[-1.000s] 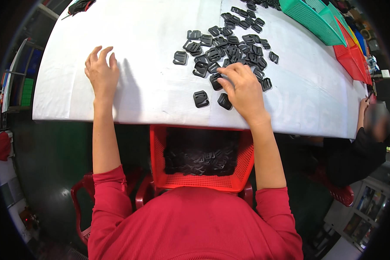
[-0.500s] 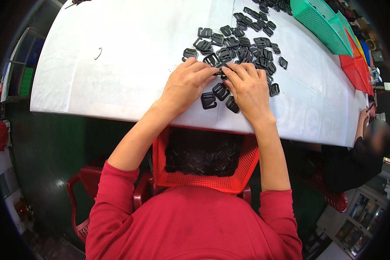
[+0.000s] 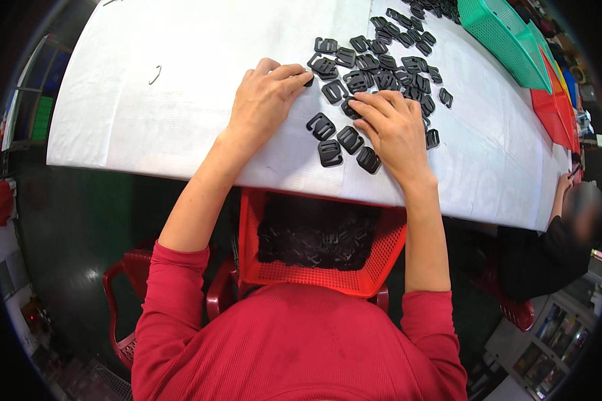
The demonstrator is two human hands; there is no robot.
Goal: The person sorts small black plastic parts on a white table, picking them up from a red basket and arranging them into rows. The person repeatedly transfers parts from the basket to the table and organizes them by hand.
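My left hand [image 3: 264, 97] is at the left edge of a pile of black plastic strap buckles, its thumb and fingers closed on a buckle [image 3: 309, 81] that they mostly hide. To its right, my right hand [image 3: 396, 134] has its fingertips closed on another buckle [image 3: 350, 108] at the pile's near side. Several loose buckles lie between my hands and the table's front edge, among them one buckle [image 3: 330, 153] near the left of that group and one buckle [image 3: 368, 160] close to my right wrist. The main pile [image 3: 386, 80] spreads away beyond my fingers.
A red plastic basket [image 3: 301, 274] with many dark pieces inside is at my lap, below the edge of the white-covered table [image 3: 180, 120]. Green [image 3: 505, 40] and red [image 3: 555, 107] baskets line the right side. A thin curved strip [image 3: 155, 75] lies left. Another person [image 3: 548, 247] sits far right.
My hands, close together over the pile before, have moved apart, the left one going left and away. One more buckle now lies in the loose near group.
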